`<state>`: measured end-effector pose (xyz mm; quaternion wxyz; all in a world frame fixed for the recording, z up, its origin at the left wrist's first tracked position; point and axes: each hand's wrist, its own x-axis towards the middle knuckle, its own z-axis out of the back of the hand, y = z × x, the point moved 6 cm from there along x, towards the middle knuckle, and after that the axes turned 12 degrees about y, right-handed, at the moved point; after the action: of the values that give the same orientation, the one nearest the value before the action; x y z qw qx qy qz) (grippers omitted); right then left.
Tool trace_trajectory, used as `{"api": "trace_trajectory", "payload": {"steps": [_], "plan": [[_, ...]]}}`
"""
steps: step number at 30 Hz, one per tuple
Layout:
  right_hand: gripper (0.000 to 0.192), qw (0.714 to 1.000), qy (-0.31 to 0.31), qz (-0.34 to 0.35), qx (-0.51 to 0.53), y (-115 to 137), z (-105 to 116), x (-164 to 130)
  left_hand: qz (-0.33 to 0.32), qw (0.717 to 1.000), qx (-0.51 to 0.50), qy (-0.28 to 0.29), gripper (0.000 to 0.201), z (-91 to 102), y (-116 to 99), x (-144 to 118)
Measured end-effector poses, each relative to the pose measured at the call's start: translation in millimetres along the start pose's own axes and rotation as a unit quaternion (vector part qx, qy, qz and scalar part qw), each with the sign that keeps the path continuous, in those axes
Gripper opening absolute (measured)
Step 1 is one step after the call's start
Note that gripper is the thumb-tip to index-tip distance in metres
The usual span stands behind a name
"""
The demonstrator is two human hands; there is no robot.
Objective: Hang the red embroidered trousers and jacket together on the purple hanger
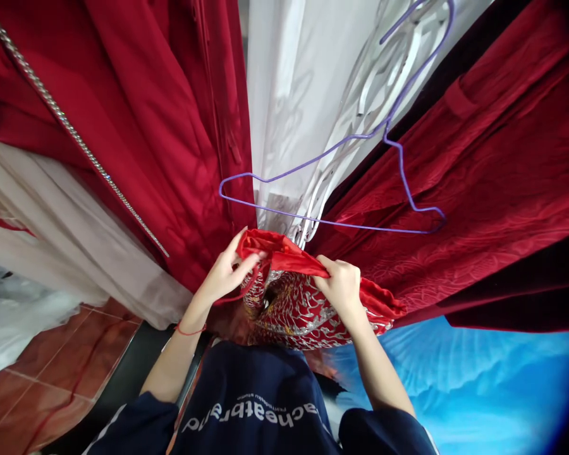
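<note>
Between my two hands is a red garment with silver and gold patterning and a plain red satin band along its top edge. My left hand grips the left end of that band, thumb across it. Closed over the band farther right is my right hand. A thin red cord loops down below my left fingers. Just beyond the garment, a bare purple wire hanger hangs from a white scrolled metal frame. Neither hand touches the hanger.
Red drapes with a sparkling trim hang at left, beside cream cloth. Dark red patterned fabric hangs at right. Reddish floor tiles show at lower left and a bright blue printed surface at lower right.
</note>
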<state>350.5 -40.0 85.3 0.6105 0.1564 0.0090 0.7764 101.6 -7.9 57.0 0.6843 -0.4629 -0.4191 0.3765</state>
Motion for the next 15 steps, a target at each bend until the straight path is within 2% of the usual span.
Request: {"api": "trace_trajectory", "payload": {"steps": [2,3,5,7,8,10,13,15], "plan": [[0.012,1.000,0.011,-0.007,0.005,-9.0,4.8,-5.6,0.009,0.996,0.074,0.054,0.078,-16.5,-2.5,-0.4],[0.012,1.000,0.020,-0.012,0.009,-14.1,7.4,-9.0,0.028,0.990,0.128,0.047,0.074,-18.7,-3.1,-1.9],[0.013,0.998,0.050,-0.024,0.020,-23.8,11.6,-15.8,0.072,0.964,0.256,-0.012,0.050,-14.9,-7.0,-5.5],[0.015,0.995,0.085,-0.042,0.023,-31.9,14.3,-20.7,0.078,0.919,0.376,-0.085,0.026,-10.7,-17.4,-7.2],[0.017,0.993,0.101,-0.053,0.020,-35.5,15.4,-21.8,0.057,0.900,0.418,-0.108,0.021,-12.1,-23.5,-6.7],[0.020,0.989,0.128,-0.073,0.020,-42.8,16.3,-20.6,-0.007,0.886,0.448,-0.122,0.020,-22.9,-31.6,-5.6],[0.025,0.979,0.173,-0.078,0.068,-55.0,12.4,-11.7,-0.079,0.902,0.412,-0.098,0.025,-60.0,-28.2,-14.6],[0.026,0.970,0.198,-0.065,0.127,-63.2,7.1,-4.7,-0.118,0.918,0.369,-0.085,0.031,-101.4,-22.8,-31.5]]}}
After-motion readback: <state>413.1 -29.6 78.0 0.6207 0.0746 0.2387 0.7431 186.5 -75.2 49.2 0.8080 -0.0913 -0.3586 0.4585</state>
